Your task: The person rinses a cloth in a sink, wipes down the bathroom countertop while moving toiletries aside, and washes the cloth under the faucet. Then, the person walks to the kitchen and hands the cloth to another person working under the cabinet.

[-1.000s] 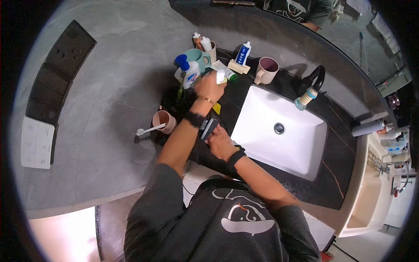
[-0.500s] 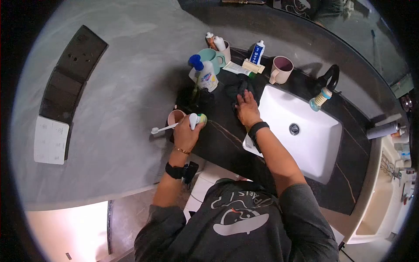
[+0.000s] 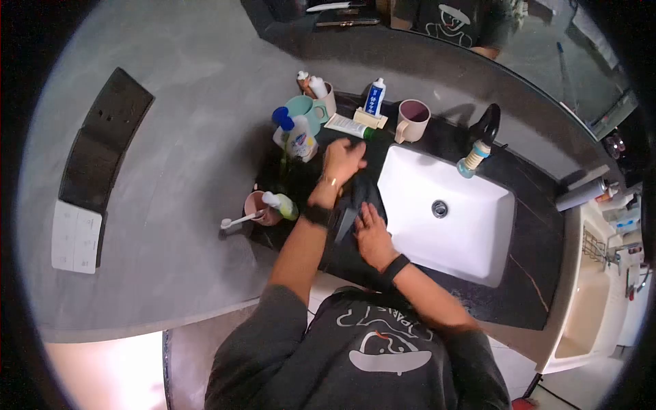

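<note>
My left hand (image 3: 340, 164) is over the dark counter, just below a white-and-green tube (image 3: 348, 126). Its fingers are partly spread, with nothing visible in them. My right hand (image 3: 373, 238) presses down on a black cloth (image 3: 364, 191) along the left edge of the white sink (image 3: 502, 249). The cloth is hard to tell apart from the dark counter. Left of my left forearm stands a pump bottle (image 3: 285, 206) with green contents, next to a pink cup (image 3: 254, 203). A white toothbrush (image 3: 239, 221) sticks out from that cup.
A blue-topped spray bottle (image 3: 298, 142), a mint mug (image 3: 301, 109) and a blue-and-white toothpaste tube (image 3: 374, 99) stand along the back. To their right are a cream mug (image 3: 413, 121) and a black faucet (image 3: 486, 126). Grey wall (image 3: 184, 171) bounds the left.
My left hand has let go of the pump bottle and moved right and up. My right hand and the cloth have moved down toward me along the sink edge. The view has shifted.
</note>
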Tool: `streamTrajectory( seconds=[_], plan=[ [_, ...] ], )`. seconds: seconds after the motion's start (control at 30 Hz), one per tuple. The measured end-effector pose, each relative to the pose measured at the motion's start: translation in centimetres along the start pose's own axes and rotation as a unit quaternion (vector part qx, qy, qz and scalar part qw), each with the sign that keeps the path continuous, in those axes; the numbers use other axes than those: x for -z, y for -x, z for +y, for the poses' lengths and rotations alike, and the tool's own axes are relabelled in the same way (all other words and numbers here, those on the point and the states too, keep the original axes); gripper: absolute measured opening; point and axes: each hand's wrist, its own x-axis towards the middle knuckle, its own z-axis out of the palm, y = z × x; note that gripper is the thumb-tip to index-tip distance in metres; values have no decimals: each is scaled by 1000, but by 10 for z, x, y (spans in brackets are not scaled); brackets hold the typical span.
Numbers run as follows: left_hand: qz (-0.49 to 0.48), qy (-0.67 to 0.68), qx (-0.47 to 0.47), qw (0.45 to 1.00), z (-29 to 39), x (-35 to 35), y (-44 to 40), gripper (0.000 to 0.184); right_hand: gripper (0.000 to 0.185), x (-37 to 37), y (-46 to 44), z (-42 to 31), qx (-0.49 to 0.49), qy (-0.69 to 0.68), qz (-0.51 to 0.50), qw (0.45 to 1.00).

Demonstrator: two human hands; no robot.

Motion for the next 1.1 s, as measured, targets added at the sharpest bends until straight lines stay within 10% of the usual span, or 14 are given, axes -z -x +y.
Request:
streamTrajectory(
  seconds=[0.17,0.23,0.37,0.5,0.6,0.7,0.9,0.93,1.1],
  plan=[
    [179,37,259,948,-41,-32,-125,35,36,3,0,-2,-11,22,-2,1000],
    [154,-236,199,939,-96,-26,-189,39,34,-1,1,-3,-24,24,6,999],
    [240,-55,234,941,-55,-35,-156,45,34,0,2,-3,-21,18,0,1000],
    [180,39,212,960,-50,-30,-151,42,37,9,1,-6,-41,3,-40,998],
    [133,190,-154,961,-19,-43,-124,22,39,7,1,-5,-38,8,-48,998],
    [93,208,-288,930,37,-63,-100,27,39,4,2,-4,-37,13,-40,998],
    [11,-46,-262,964,28,-115,-120,38,41,2,4,-4,-43,13,-51,998],
    [135,-229,-323,908,23,-118,-115,39,41,2,5,-4,-44,14,-50,998],
    [309,-233,-156,909,15,-128,-109,23,43,2,4,-3,-60,-31,-59,996]
  ],
)
